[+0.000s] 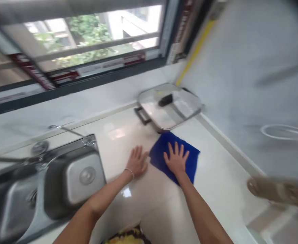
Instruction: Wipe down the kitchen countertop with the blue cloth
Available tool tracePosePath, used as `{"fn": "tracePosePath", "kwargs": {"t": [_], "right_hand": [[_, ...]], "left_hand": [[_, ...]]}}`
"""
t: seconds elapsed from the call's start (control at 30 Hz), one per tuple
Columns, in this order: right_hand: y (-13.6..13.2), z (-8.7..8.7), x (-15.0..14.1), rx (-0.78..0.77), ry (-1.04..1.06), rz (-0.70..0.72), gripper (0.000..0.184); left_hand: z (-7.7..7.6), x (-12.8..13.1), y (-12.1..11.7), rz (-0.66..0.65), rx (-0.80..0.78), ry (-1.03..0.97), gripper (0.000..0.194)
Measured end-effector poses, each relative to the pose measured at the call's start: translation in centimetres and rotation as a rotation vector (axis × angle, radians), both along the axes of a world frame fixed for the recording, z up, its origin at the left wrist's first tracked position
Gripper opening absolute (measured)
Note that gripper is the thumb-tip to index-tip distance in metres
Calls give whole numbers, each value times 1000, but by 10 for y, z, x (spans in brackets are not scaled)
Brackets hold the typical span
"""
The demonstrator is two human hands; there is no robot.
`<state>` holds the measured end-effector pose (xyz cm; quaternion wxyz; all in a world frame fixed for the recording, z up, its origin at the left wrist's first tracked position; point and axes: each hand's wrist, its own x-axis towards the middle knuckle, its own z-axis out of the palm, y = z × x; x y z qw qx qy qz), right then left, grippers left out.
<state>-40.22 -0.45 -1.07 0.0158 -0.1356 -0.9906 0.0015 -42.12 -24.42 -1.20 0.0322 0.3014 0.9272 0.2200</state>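
A blue cloth lies spread on the white countertop. My right hand rests flat on the cloth with its fingers spread. To the left of the cloth, my left hand lies on the bare counter, fingers stretched out and slightly apart; a thin bracelet circles that wrist. Just behind the cloth stands a rectangular electric pan with a glass lid and a black side handle. The cloth's far edge comes up close to the pan's near corner.
At left is a double-bowl steel sink with a faucet. A window spans the back wall. A yellow strip runs up the right corner. On the right are a white cable loop and a blurred brown roll-like object.
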Motion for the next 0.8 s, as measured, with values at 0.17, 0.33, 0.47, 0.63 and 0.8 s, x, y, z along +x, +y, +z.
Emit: {"fn": "tracePosePath", "kwargs": {"t": [0.17,0.33,0.47,0.63,0.8], "right_hand": [[-30,-9,74,-1,123,74,63],[-53,-10,129,-48,202,56,63],[-60,-10,139,-72,243,27,62],[-61,-8,138,-52,270,31,60],[-58,-15,139,-43,309,29,59]], "left_hand": [[-10,11,-19,-27,71,-27,57],[-9,50,-108,-241,243,-112,34],[-8,78,-210,342,162,-299,34],[-36,88,-298,761,-66,-474,33],[-76,89,-320,898,-225,-638,39]]}}
